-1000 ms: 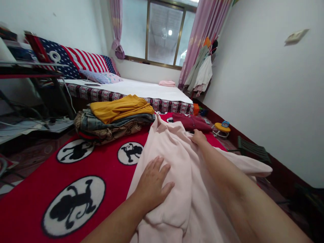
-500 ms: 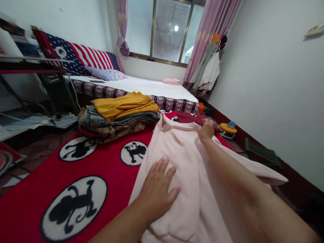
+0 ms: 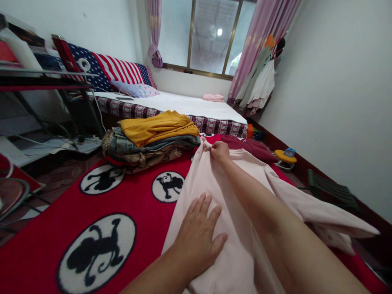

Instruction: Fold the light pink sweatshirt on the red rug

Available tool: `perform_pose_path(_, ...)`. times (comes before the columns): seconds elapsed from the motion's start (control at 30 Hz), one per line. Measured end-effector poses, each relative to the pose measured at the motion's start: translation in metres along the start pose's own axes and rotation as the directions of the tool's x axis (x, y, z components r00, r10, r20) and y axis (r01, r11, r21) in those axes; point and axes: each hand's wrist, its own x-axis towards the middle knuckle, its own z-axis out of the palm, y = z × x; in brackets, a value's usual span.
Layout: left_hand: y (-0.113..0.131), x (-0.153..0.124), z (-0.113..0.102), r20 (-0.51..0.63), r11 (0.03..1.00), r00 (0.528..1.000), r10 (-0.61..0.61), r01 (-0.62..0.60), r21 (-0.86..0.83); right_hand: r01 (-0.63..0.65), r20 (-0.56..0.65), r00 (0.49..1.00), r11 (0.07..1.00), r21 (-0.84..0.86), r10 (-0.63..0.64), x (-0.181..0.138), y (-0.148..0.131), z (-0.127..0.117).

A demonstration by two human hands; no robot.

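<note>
Since a second ago the right hand (image 3: 219, 151) has slid left along the far edge of the pale pink garment (image 3: 232, 204), fingers now pinched shut on its far left corner. The left hand (image 3: 199, 237) stays flat and spread on the cloth's near left part, gripping nothing. The garment lies on the red blanket (image 3: 61, 212); a stack of folded clothes (image 3: 150, 141) sits just beyond to the left, a maroon garment (image 3: 251, 147) far right.

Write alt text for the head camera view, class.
A person's left hand presses flat on a pale pink garment spread over a red monkey-print blanket, while the right hand pinches its far edge. Folded clothes sit stacked behind.
</note>
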Motion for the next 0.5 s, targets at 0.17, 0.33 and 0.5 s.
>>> perform_pose_path(0.17,-0.001,0.001,-0.001,-0.002,1.000,1.000,0.009,-0.009,-0.009,0.033,0.108,0.993,0.995,0.099,-0.043,-0.009,-0.011,0.021)
perform_pose_path(0.33,-0.002,0.003,-0.001,0.002,0.999,1.000,0.018,-0.018,0.040,0.163,0.274,0.938,0.968,0.192,-0.212,-0.062,-0.028,0.014)
perform_pose_path(0.5,-0.002,0.007,-0.002,-0.032,0.997,0.997,0.065,-0.064,0.048,0.153,0.335,0.895,0.908,0.391,-0.295,-0.142,-0.041,-0.018)
